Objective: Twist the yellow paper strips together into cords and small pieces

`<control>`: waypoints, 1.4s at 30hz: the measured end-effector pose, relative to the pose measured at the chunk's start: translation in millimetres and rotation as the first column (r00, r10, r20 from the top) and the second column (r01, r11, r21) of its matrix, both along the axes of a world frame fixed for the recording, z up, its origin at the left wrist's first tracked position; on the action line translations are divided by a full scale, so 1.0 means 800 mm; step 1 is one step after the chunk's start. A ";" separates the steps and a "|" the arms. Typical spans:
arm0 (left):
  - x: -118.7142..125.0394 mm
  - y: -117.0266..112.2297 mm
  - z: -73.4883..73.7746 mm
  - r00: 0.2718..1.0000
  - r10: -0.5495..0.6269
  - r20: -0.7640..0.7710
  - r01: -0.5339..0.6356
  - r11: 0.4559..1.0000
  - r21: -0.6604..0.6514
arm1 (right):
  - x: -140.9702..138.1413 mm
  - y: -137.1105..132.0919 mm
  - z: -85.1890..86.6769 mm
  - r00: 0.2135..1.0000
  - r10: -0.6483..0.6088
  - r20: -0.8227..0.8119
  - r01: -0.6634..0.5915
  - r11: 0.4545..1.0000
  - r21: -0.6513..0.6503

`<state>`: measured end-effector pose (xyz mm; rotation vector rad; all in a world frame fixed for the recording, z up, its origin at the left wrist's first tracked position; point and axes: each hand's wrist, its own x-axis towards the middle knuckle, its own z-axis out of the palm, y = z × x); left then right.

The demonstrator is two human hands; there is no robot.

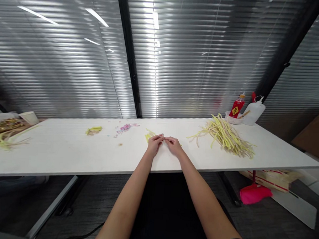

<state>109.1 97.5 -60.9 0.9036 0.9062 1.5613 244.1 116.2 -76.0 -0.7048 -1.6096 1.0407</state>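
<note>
My left hand [154,143] and my right hand [173,145] meet fingertip to fingertip over the white table, near its middle. Both are closed in a pinch on something small that I cannot make out. A pale tip shows just above the left fingertips. Just behind and left of my left hand lies a small heap of yellow pieces [148,135], partly hidden by that hand. Farther left are scattered small pink and purple loops [125,128] and a short bundle of yellow and beige strips [94,130].
A large pile of long yellow and beige strands [228,139] lies on the right. Behind it stand a red bottle [236,107] in a shallow bowl and a white squeeze bottle [254,112]. Golden material [4,126] and a pale cup [29,117] are at the far left. Blinds [178,63] rise behind.
</note>
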 end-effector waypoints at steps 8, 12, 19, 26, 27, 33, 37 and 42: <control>0.004 -0.010 0.012 0.999 -0.042 -0.018 0.042 0.999 -0.011 | 0.000 0.011 -0.005 0.998 0.037 -0.044 -0.039 0.998 -0.057; 0.003 -0.013 0.012 0.987 -0.146 -0.065 0.145 0.989 -0.017 | 0.001 0.010 -0.004 0.996 0.076 -0.037 -0.079 0.994 -0.070; 0.000 -0.015 0.011 0.934 -0.347 -0.079 0.349 0.937 0.009 | 0.002 0.004 0.001 0.989 0.144 -0.022 -0.146 0.982 -0.122; -0.008 -0.004 0.002 0.961 -0.260 0.089 0.262 0.965 -0.007 | 0.004 0.005 0.001 0.980 0.197 0.015 -0.195 0.975 -0.109; -0.009 -0.003 0.002 0.961 -0.255 0.104 0.257 0.966 -0.009 | 0.004 0.005 0.002 0.981 0.195 0.025 -0.191 0.976 -0.100; -0.012 0.000 0.002 0.959 -0.215 0.182 0.222 0.975 -0.014 | 0.004 -0.002 0.006 0.990 0.130 0.062 -0.126 0.990 -0.067; -0.013 0.001 0.002 0.952 -0.204 0.229 0.208 0.978 0.005 | 0.003 -0.002 0.005 0.987 0.142 0.079 -0.135 0.987 -0.086; -0.011 0.000 0.005 0.946 -0.171 0.275 0.171 0.985 0.023 | 0.003 -0.004 0.005 0.989 0.134 0.070 -0.124 0.985 -0.124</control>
